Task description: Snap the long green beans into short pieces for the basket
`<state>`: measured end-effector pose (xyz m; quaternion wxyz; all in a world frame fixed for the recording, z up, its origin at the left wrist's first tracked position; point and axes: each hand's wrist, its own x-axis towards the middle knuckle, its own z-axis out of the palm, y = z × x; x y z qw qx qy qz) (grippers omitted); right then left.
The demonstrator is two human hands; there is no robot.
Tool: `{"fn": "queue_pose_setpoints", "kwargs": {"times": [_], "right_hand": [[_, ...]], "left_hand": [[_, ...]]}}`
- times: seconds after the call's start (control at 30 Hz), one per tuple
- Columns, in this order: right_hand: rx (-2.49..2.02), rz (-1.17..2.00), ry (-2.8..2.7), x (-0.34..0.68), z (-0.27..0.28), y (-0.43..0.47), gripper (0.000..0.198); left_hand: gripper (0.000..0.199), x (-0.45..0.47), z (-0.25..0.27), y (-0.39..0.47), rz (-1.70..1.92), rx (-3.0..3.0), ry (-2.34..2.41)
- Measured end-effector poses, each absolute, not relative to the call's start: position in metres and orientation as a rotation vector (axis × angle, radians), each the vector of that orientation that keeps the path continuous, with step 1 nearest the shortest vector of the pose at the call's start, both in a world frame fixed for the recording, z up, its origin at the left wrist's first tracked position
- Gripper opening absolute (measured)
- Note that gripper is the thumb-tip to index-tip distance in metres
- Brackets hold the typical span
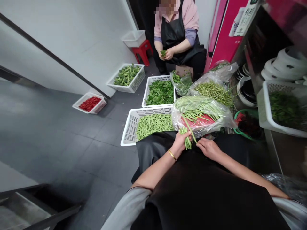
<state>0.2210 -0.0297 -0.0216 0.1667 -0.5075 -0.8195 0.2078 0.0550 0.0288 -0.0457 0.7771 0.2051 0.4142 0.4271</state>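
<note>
My left hand (181,141), with a gold bangle at the wrist, is closed round a small bunch of green beans (185,138). One longer bean (189,128) slants across the bunch, and its lower end meets the pinched fingertips of my right hand (208,147). Both hands are over my black apron (203,188). Just beyond them lies an open clear plastic bag (225,116) of long beans, with red showing inside. To the left, a white perforated basket (130,127) holds many short bean pieces (154,124).
Ahead sits a co-worker (176,35) holding greens. White baskets of leafy greens (160,92), green stalks (127,75) and red peppers (90,103) stand on the floor. At right are another bag of thin stalks (213,91), a green basin (249,135) and a metal shelf with a white basket (263,105).
</note>
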Motion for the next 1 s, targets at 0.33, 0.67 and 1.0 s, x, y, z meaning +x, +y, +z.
{"fn": "queue_pose_setpoints", "kwargs": {"times": [0.33,0.67,1.0], "right_hand": [[-1.571,0.898,-2.771,0.211,-0.009,-0.037,0.018],[-1.343,0.893,-1.706,0.2,0.009,-0.001,0.029],[-1.475,1.156,-2.17,0.19,-0.018,-0.011,0.016]], "left_hand": [[0.04,0.031,-0.001,0.012,0.947,1.142,1.03],[0.033,0.036,-0.002,-0.004,0.673,0.798,0.815],[0.038,0.027,-0.013,0.015,0.949,0.92,1.004]]}}
